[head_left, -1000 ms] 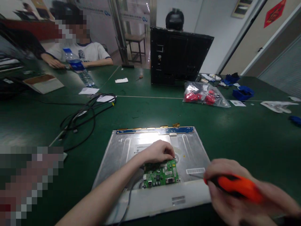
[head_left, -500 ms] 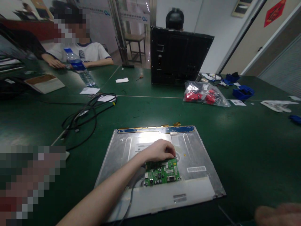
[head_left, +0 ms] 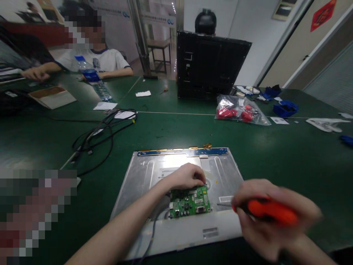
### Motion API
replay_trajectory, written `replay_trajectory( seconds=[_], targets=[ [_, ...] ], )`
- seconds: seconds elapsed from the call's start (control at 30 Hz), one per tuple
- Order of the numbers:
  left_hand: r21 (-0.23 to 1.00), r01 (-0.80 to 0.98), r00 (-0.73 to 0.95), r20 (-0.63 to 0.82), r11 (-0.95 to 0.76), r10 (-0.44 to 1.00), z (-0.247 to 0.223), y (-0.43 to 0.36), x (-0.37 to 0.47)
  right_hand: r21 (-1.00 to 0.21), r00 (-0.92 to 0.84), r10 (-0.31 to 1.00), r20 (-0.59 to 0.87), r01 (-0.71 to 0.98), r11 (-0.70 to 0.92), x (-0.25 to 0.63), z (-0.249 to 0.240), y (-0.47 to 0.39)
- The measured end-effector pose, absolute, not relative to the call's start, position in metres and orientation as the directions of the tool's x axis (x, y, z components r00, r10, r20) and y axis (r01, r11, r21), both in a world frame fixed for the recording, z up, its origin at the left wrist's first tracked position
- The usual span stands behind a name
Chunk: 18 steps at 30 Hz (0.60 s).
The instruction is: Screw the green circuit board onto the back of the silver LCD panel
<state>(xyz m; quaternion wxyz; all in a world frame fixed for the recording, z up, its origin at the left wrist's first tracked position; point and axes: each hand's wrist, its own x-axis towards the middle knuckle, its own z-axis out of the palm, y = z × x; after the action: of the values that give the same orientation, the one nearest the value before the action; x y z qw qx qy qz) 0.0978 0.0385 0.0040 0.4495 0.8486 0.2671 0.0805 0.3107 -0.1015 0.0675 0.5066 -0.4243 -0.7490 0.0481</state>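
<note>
A green circuit board (head_left: 189,203) lies on the metal back of a display panel (head_left: 231,176). My left hand (head_left: 190,175) reaches across from the left, its curled fingers closed at the far right corner of the board; the fingertips are partly hidden. In my right hand (head_left: 273,217), blurred by motion, is a screwdriver (head_left: 271,210) with a red-orange and black handle. Its thin shaft points left, over the panel just right of the board. A grey cable (head_left: 153,235) runs from the board's left side toward the near edge.
Black cables (head_left: 111,136) lie coiled on the green table at left, near a water bottle (head_left: 93,79). Farther back stand a large black screen (head_left: 211,66) and a clear bag with red parts (head_left: 241,110). A person in a white shirt (head_left: 110,60) sits far left; another sits behind the screen.
My right hand has come up from the lower right edge to the panel, carrying the screwdriver. The left hand stays put. The seated person's hand at far left has shifted left.
</note>
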Motion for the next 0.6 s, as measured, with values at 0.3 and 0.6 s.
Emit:
replay_trajectory(
  seconds=[0.3, 0.6],
  targets=[
    [0.785, 0.404, 0.842, -0.119, -0.47, 0.526, 0.005, 0.039, 0.099, -0.709, -0.038, 0.8, 0.598, 0.441, 0.551, 0.278, 0.02, -0.035],
    [0.789, 0.41, 0.844, -0.138, -0.457, 0.519, 0.005, 0.039, 0.098, -0.715, 0.05, 0.78, 0.624, 0.44, 0.544, 0.282, 0.013, -0.043]
  ],
)
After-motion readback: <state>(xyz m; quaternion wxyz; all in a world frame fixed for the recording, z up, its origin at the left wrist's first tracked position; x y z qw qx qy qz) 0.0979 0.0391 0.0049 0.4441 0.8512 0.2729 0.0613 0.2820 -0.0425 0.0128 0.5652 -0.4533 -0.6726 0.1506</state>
